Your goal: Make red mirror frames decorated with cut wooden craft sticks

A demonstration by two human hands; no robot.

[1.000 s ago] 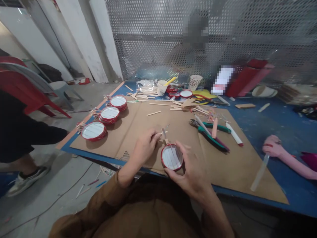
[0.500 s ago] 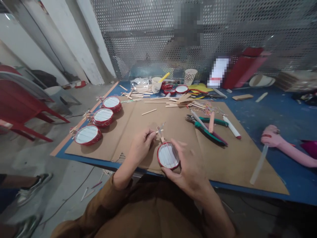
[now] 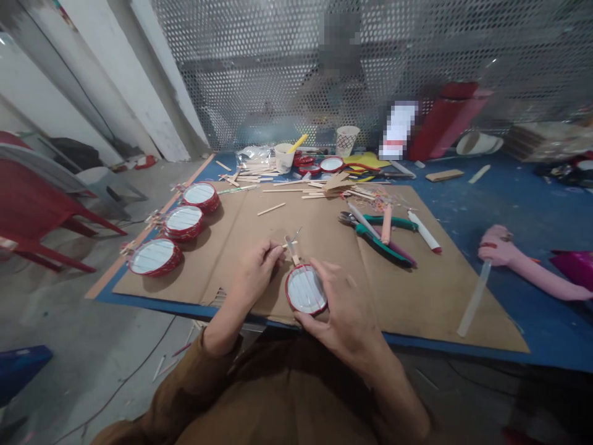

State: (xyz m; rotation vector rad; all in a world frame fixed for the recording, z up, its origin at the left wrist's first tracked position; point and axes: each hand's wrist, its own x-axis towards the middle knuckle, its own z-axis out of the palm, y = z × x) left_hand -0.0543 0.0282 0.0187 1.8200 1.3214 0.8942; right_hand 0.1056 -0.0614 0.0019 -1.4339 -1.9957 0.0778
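A miniature banjo (image 3: 306, 289), with a round white face, red rim, thin strings and short wooden neck, is in my right hand (image 3: 345, 303) near the table's front edge. Thumb and fingers curve around the right side of its body. My left hand (image 3: 262, 266) is closed in a pinch beside the neck, at a small wooden stick (image 3: 290, 243) that crosses it. Its fingertips partly hide that stick's end. Three stacks of similar round instruments (image 3: 154, 256) stand at the cardboard's left edge, their necks pointing left.
Cardboard (image 3: 417, 303) covers much of the blue table (image 3: 514, 204). Green-handled pliers (image 3: 384, 244) lie right of my hands, near a white marker (image 3: 424, 232). A pink glue gun (image 3: 523, 253) rests farther right. Wooden sticks (image 3: 324, 188) and paper cups (image 3: 283, 158) are at the back.
The view has turned slightly, so the tabletop things sit farther left in the picture. Both hands keep about the same hold. A person's legs at lower left have gone out of view.
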